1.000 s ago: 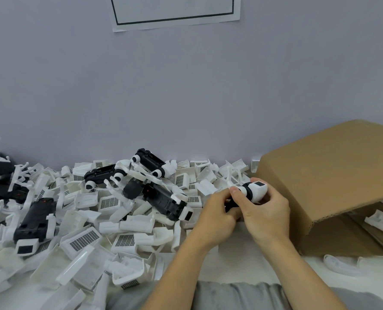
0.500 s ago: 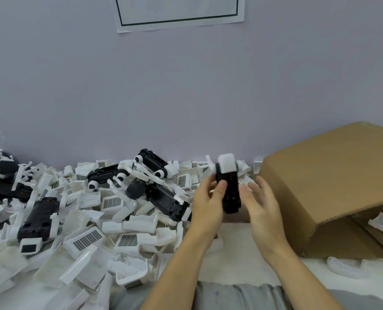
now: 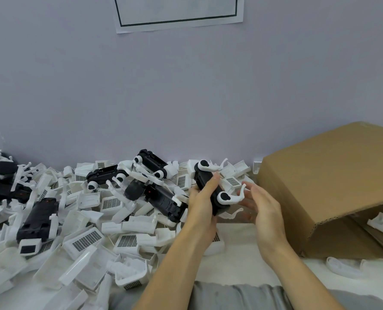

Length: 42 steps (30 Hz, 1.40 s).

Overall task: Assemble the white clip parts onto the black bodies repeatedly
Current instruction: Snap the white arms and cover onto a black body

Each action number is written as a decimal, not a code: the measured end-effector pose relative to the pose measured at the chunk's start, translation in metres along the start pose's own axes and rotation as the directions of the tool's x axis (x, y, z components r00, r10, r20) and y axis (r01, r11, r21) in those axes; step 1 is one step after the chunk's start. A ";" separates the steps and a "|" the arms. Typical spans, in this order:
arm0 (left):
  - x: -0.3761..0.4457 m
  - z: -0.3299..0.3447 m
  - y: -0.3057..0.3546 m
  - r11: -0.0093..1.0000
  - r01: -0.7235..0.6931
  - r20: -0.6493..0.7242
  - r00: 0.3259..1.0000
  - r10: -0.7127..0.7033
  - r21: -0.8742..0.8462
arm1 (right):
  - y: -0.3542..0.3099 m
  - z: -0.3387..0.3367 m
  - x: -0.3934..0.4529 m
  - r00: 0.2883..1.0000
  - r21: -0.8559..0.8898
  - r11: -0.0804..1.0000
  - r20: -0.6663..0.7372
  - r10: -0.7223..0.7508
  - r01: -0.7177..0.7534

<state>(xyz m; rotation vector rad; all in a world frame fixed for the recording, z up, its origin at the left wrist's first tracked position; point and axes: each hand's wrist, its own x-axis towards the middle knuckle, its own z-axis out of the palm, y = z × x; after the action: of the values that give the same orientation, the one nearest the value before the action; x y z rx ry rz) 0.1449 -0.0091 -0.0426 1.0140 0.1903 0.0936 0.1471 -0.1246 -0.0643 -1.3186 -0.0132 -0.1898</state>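
My left hand grips a black body held up above the table, tilted with one end toward the wall. Two white clip parts are on this body: one white clip at its far end, another white clip at its near end. My right hand is open just right of the body, fingers straight, its fingertips close to the near clip's thin arm. I cannot tell whether they touch it.
A heap of loose white clip parts covers the table's left and middle, with several black bodies among them, some carrying white clips. An open cardboard box lies on its side at the right, white parts inside it.
The hands parted. My right hand let go and opened. My left hand turned the black body and lifted it toward the wall, so both white clips now show.
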 end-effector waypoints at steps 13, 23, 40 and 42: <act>-0.002 -0.002 0.004 0.997 0.047 0.020 0.999 -0.045 -0.069 | -0.001 0.005 -0.012 0.968 -0.170 0.985 0.247 0.045 -0.002; -0.007 -0.002 0.005 0.992 0.120 0.092 0.989 -0.116 -0.039 | 0.000 0.005 -0.013 0.948 -0.262 0.964 0.295 0.120 -0.041; -0.007 -0.001 0.004 0.994 0.084 0.073 0.994 -0.079 -0.064 | -0.001 0.004 -0.013 0.926 -0.265 0.963 0.351 0.137 -0.041; -0.007 -0.001 0.004 0.995 0.076 0.078 0.994 -0.072 -0.061 | -0.001 0.004 -0.013 0.930 -0.275 0.960 0.339 0.139 -0.043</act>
<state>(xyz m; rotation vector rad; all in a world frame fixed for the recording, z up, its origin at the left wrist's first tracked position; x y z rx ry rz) 0.1375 -0.0074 -0.0391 0.9443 0.1548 -0.0061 0.1342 -0.1189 -0.0640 -1.6025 -0.2413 0.1358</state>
